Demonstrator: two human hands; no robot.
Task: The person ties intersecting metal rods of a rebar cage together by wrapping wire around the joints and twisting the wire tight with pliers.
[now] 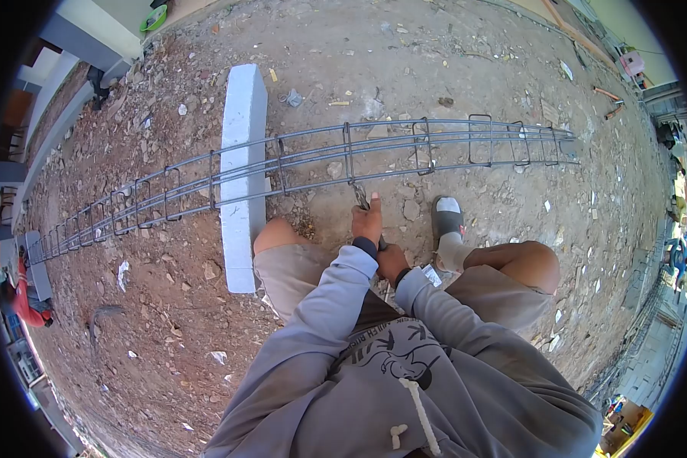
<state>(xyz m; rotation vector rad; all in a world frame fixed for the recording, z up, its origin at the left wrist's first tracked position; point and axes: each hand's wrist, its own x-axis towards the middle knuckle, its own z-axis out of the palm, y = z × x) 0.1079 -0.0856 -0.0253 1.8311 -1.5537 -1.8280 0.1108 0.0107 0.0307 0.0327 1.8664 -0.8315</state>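
A long rebar cage [313,172] of thin steel bars and square stirrups lies across the view ahead of me. My left hand [367,223] is closed around a dark metal tool that looks like pincers [361,196]. Its jaws meet the near lower bar beside a stirrup [349,153]. Just below, my right hand [391,263] is closed at the lower end of the same tool, where a bit of dark handle shows between the hands. The fingers partly hide the handles.
A pale block beam [240,229] supports the cage left of my knee; another block [38,267] sits under its far left end. A person in red [29,301] crouches there. Rubble covers the ground. A green basin [154,18] stands at the back left, bricks [609,99] at the right.
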